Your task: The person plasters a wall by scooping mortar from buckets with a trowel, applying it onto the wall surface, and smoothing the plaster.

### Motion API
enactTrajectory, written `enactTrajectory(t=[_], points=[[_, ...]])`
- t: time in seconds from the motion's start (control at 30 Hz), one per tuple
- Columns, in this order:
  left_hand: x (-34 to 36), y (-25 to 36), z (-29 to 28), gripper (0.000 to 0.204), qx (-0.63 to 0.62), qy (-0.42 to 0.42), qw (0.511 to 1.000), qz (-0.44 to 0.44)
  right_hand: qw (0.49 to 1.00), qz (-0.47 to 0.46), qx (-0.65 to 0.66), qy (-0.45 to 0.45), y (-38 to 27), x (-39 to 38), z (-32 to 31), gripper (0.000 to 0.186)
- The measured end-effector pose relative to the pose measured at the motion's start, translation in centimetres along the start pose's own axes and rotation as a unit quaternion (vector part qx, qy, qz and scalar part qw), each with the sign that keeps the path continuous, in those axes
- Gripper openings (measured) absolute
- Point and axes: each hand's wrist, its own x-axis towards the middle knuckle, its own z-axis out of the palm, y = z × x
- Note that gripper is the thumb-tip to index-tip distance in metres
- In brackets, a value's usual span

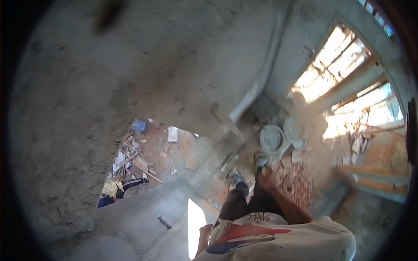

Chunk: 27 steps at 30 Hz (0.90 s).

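Note:
My left hand (204,230) hangs low beside my shirt, next to a bright white opening in the wall; its fingers are too small and blurred to read. My right hand (266,179) reaches down in front of my right leg, above the rubble, and its fingers are smeared by motion. Nothing can be made out in either hand. Beyond my right foot stands a round basin (272,138) with grey wet-looking material inside. A second pale round container (293,128) sits close to its right.
Broken brick rubble (300,187) covers the floor at my right. A grey plastered wall (78,108) fills the left, with a doorway showing scrap wood (139,163) and a blue object (139,125). Barred windows (335,61) are at upper right, above a wooden frame (376,172).

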Motion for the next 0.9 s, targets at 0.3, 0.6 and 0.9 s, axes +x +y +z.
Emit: enactTrajectory(t=[0.3, 0.6, 0.9], points=[[-0.3, 3.3, 1.9, 0.033, -0.340, -0.139, 0.744, -0.558, 0.979, 0.140, -0.131, -0.068, 22.9, 23.6, 2.6, 0.040], [-15.9, -2.1, 8.1, 0.023, -0.136, -0.273, 0.835, -0.457, 0.984, 0.111, -0.137, -0.022, 26.1, 45.7, 15.0, 0.037], [-6.4, -3.4, 5.5, 0.023, -0.035, -0.254, 0.937, -0.236, 0.932, 0.096, 0.308, -0.166, 17.3, 32.1, 7.0, 0.032]])
